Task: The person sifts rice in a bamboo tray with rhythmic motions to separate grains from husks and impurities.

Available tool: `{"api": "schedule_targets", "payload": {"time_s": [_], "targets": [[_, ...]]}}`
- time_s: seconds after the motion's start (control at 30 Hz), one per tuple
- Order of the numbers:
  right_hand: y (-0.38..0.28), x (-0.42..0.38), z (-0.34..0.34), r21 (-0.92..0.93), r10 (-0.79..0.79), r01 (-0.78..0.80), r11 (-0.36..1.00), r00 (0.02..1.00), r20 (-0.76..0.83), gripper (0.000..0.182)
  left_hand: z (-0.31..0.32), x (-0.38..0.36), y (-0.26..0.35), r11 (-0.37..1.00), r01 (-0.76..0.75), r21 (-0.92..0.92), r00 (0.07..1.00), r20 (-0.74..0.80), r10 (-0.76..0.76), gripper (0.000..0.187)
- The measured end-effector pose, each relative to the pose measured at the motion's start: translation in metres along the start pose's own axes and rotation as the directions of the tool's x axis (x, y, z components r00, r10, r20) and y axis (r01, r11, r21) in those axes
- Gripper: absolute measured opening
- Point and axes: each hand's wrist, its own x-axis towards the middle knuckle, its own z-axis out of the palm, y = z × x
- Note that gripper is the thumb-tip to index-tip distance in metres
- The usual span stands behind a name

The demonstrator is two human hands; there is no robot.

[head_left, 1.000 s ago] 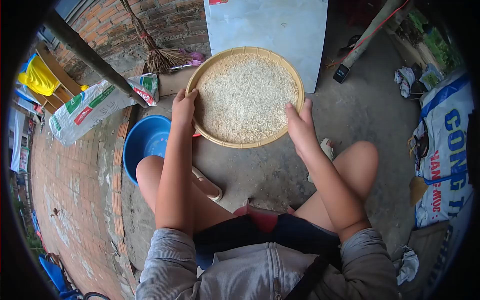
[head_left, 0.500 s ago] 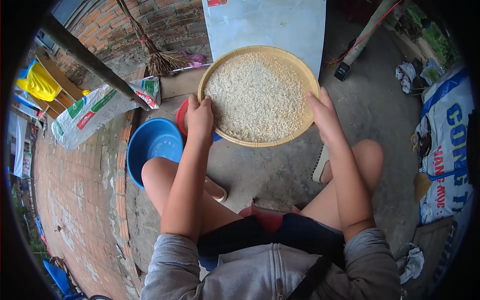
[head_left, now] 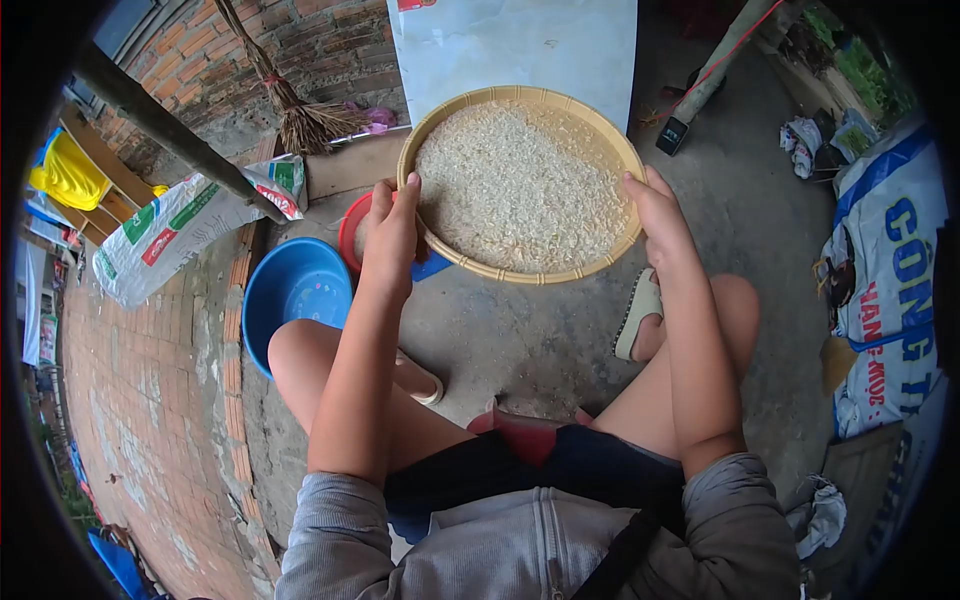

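A round woven winnowing basket [head_left: 522,276] with a bamboo rim is held up in front of me. Pale grain, like rice [head_left: 520,190], covers most of its bottom, with a thinner strip of husk-like bits along the upper right. My left hand [head_left: 390,235] grips the left rim, thumb on top and the other fingers underneath, partly hidden. On the opposite rim, my right hand [head_left: 660,215] clasps the basket the same way. Close by my left hand stands a red basin [head_left: 347,235], partly covered by that hand. A blue basin [head_left: 298,300] sits beside my left knee.
A straw broom [head_left: 305,120] leans on the brick wall [head_left: 190,60]. At the left, a wooden pole [head_left: 170,130] crosses a printed sack [head_left: 190,230]. A white panel [head_left: 520,50] stands ahead. Another pole [head_left: 725,65] and a lettered sack [head_left: 890,300] are at right.
The grains have shifted and spread in the basket, which tilts slightly differently. Both hands still hold its rim. My view has moved a little to the right.
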Motion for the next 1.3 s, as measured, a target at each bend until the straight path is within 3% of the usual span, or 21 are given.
{"api": "schedule_targets", "payload": {"time_s": [0.1,0.3,0.4,0.47,0.5,0.6,0.63,0.7,0.73,0.83,0.9,0.97,1.07,1.17,1.23,1.3], "targets": [[0.005,-0.002,0.001,0.013,0.042,-0.043,0.999,0.999,0.021,0.030,-0.012,0.020,-0.012,0.981,0.041,-0.189,0.998,0.052,-0.032,0.026],[0.004,-0.012,0.013,-0.056,0.027,-0.019,0.998,0.989,0.147,0.027,-0.027,0.039,-0.013,0.977,-0.008,-0.213,0.998,0.064,0.022,0.031],[-0.001,-0.010,0.012,-0.024,0.007,-0.002,1.000,0.982,0.188,0.028,-0.033,0.044,-0.013,0.994,-0.038,-0.100,0.996,0.076,0.046,0.033],[0.001,-0.010,0.013,-0.028,0.001,0.004,1.000,0.984,0.179,0.028,-0.040,0.055,-0.018,0.995,0.058,0.083,0.994,0.086,-0.065,0.035],[0.002,-0.010,0.013,-0.030,-0.005,0.010,1.000,0.987,0.163,0.028,-0.039,0.054,-0.020,0.995,0.057,0.082,0.994,0.084,-0.064,0.035],[0.007,-0.002,0.010,0.007,0.025,-0.025,1.000,0.995,0.093,0.027,-0.023,0.044,-0.030,0.981,-0.034,0.192,0.999,0.031,0.028,0.034],[0.012,0.005,0.006,0.008,0.024,-0.025,1.000,0.996,0.091,0.027,-0.007,0.021,-0.020,0.994,-0.039,0.099,0.999,-0.019,0.041,0.032],[0.020,0.019,-0.003,0.037,0.003,-0.003,0.999,1.000,-0.009,0.027,0.005,0.010,-0.031,0.987,-0.133,0.095,0.991,0.041,0.130,0.032],[0.020,0.021,-0.005,0.037,0.022,-0.021,0.999,0.999,-0.037,0.027,0.008,0.008,-0.032,0.988,-0.153,-0.002,0.984,0.096,0.152,0.034],[0.021,0.008,0.008,-0.042,-0.048,0.045,0.998,0.997,-0.063,0.027,-0.005,0.014,-0.014,0.996,-0.093,-0.006,0.985,0.147,0.093,0.036],[0.023,-0.015,0.025,-0.165,-0.156,0.150,0.975,0.987,-0.027,0.029,-0.025,0.039,-0.017,0.996,-0.082,0.045,0.994,0.076,0.078,0.037],[0.028,-0.022,0.033,-0.131,-0.173,0.171,0.977,0.985,-0.003,0.032,-0.037,0.050,-0.020,0.979,-0.150,0.138,0.989,0.030,0.148,0.036],[0.033,-0.010,0.024,-0.055,-0.074,0.077,0.995,0.996,0.055,0.028,-0.027,0.043,-0.033,0.949,-0.175,0.262,0.984,0.023,0.175,0.039],[0.040,0.014,0.010,0.024,0.018,-0.017,1.000,0.999,-0.052,0.026,-0.002,0.013,-0.029,0.950,-0.262,0.170,0.962,0.129,0.242,0.050],[0.037,0.006,0.014,0.013,-0.003,0.004,1.000,0.999,-0.041,0.032,-0.009,0.016,-0.022,0.958,-0.234,0.166,0.965,0.158,0.209,0.054],[0.036,-0.019,0.031,-0.108,-0.171,0.174,0.979,0.984,0.041,0.042,-0.027,0.030,-0.015,0.966,-0.175,0.190,0.982,0.106,0.157,0.045]]}}
